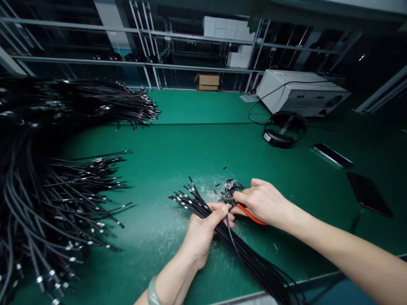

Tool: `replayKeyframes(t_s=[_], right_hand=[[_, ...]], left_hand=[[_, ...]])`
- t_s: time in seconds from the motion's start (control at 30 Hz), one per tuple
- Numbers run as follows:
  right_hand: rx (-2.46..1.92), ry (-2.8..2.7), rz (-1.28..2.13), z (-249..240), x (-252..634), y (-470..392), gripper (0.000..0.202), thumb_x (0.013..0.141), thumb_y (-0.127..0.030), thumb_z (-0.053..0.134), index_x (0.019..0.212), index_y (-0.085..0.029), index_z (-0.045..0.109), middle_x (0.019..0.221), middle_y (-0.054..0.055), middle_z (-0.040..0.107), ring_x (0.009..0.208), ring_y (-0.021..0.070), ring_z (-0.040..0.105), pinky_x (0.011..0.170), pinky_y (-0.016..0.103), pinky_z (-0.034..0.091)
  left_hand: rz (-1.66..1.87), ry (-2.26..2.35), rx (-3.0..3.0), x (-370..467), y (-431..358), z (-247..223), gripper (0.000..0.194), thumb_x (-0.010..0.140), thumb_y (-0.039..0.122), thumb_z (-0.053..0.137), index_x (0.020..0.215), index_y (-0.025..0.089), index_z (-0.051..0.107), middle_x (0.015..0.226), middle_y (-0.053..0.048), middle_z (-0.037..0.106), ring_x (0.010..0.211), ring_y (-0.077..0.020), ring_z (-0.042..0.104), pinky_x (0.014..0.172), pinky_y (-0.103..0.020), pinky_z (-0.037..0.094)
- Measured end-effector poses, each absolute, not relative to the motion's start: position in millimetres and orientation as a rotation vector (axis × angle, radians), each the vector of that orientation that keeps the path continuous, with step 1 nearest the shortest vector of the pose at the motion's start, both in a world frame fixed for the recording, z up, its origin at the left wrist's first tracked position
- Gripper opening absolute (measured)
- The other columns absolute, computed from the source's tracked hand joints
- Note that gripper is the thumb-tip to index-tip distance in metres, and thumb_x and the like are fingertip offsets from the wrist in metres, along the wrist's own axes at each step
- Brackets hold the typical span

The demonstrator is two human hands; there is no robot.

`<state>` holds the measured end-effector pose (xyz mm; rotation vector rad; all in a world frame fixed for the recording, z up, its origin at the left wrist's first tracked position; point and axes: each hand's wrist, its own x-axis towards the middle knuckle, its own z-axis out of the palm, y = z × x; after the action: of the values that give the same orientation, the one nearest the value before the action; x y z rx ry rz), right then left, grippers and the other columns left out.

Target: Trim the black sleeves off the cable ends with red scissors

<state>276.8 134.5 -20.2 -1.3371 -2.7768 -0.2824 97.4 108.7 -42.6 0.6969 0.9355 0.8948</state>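
My left hand [206,228] is closed around a bundle of black cables [248,254], whose ends with white bands fan out to the upper left. One cable sits apart between the thumb and fingers of that hand. Orange-handled cutters [251,214] are gripped in my right hand [263,201], their jaws close to my left fingertips. Whether the jaws touch the single cable I cannot make out. Just beyond the cutters lies a small heap of short black cut pieces [233,186], with pale fibres scattered around it on the green mat [190,148].
Large piles of black cables [73,178] cover the left side. On the right are a white box-shaped machine [302,93], a black headband-like device [284,129], a phone [332,156] and a dark flat tablet-like object [369,192]. Metal shelving with white boxes [227,27] stands behind.
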Motion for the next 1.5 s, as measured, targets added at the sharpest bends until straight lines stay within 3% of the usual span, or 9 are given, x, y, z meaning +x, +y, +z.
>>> replayKeyframes(t_s=[0.2, 0.43, 0.53, 0.67, 0.8, 0.9, 1.07, 1.27, 1.5], right_hand=[[-1.323, -2.875, -0.257, -16, 277, 140, 0.039, 0.087, -0.052, 0.042, 0.071, -0.019, 0.054, 0.052, 0.003, 0.064, 0.044, 0.0150, 0.056, 0.058, 0.028, 0.024], [-1.417, -2.895, -0.056, 0, 278, 156, 0.030, 0.077, -0.049, 0.059, 0.065, -0.022, 0.057, 0.045, 0.001, 0.059, 0.042, 0.0159, 0.054, 0.051, 0.026, 0.026], [-1.595, -2.636, 0.388, 5, 279, 165, 0.025, 0.077, -0.044, 0.059, 0.064, -0.022, 0.057, 0.045, -0.001, 0.055, 0.041, 0.0138, 0.051, 0.043, 0.023, 0.022], [-1.575, -1.956, 1.334, 0, 272, 162, 0.028, 0.081, -0.047, 0.051, 0.075, -0.020, 0.057, 0.049, -0.003, 0.054, 0.037, 0.0098, 0.046, 0.037, 0.020, 0.029], [-1.333, -1.561, 1.707, -10, 261, 148, 0.031, 0.080, -0.046, 0.053, 0.070, -0.017, 0.056, 0.045, -0.006, 0.047, 0.035, 0.0060, 0.037, 0.036, 0.018, 0.030], [-1.294, -1.440, 1.735, -14, 256, 142, 0.026, 0.077, -0.042, 0.059, 0.075, -0.017, 0.057, 0.044, -0.008, 0.044, 0.035, 0.0050, 0.036, 0.036, 0.016, 0.029], [-1.328, -1.465, 1.630, -9, 253, 136, 0.032, 0.080, -0.044, 0.054, 0.064, -0.016, 0.052, 0.043, -0.006, 0.047, 0.033, 0.0050, 0.038, 0.034, 0.016, 0.029], [-1.299, -1.652, 1.620, 11, 250, 134, 0.024, 0.076, -0.039, 0.061, 0.076, -0.016, 0.059, 0.053, -0.002, 0.057, 0.042, 0.0067, 0.045, 0.037, 0.016, 0.033], [-1.344, -1.672, 1.510, 13, 252, 142, 0.028, 0.081, -0.042, 0.055, 0.092, -0.016, 0.060, 0.047, -0.006, 0.050, 0.035, 0.0055, 0.041, 0.034, 0.015, 0.033]], left_hand=[[0.891, 0.924, 0.711, 97, 110, -44, 0.018, 0.075, 0.030, 0.065, 0.081, 0.014, 0.067, 0.066, -0.003, 0.067, 0.060, -0.0131, 0.058, 0.060, -0.025, 0.045], [0.868, 0.947, 0.672, 97, 110, -45, 0.019, 0.073, 0.031, 0.067, 0.081, 0.014, 0.066, 0.066, -0.003, 0.067, 0.060, -0.0125, 0.058, 0.059, -0.024, 0.046], [0.869, 0.949, 0.650, 97, 110, -43, 0.021, 0.072, 0.031, 0.068, 0.083, 0.014, 0.065, 0.067, -0.003, 0.066, 0.060, -0.0124, 0.058, 0.059, -0.024, 0.046], [0.851, 0.921, 0.636, 95, 110, -41, 0.021, 0.073, 0.031, 0.067, 0.085, 0.014, 0.063, 0.068, -0.002, 0.066, 0.061, -0.0125, 0.059, 0.061, -0.025, 0.046], [0.846, 0.874, 0.661, 93, 110, -40, 0.016, 0.074, 0.029, 0.067, 0.081, 0.015, 0.063, 0.069, -0.001, 0.064, 0.061, -0.0104, 0.057, 0.060, -0.023, 0.044], [0.842, 0.856, 0.647, 92, 109, -41, 0.015, 0.070, 0.025, 0.071, 0.077, 0.016, 0.061, 0.065, 0.002, 0.061, 0.059, -0.0087, 0.055, 0.059, -0.021, 0.042], [0.840, 0.839, 0.654, 92, 109, -41, 0.012, 0.073, 0.025, 0.068, 0.077, 0.015, 0.061, 0.069, 0.001, 0.062, 0.062, -0.0102, 0.056, 0.061, -0.023, 0.043], [0.840, 0.753, 0.720, 92, 108, -37, 0.012, 0.080, 0.025, 0.061, 0.082, 0.013, 0.064, 0.076, -0.005, 0.066, 0.071, -0.0135, 0.058, 0.071, -0.027, 0.044], [0.841, 0.792, 0.672, 91, 106, -38, 0.013, 0.079, 0.027, 0.062, 0.080, 0.015, 0.062, 0.081, -0.007, 0.069, 0.075, -0.0164, 0.061, 0.071, -0.030, 0.047]])
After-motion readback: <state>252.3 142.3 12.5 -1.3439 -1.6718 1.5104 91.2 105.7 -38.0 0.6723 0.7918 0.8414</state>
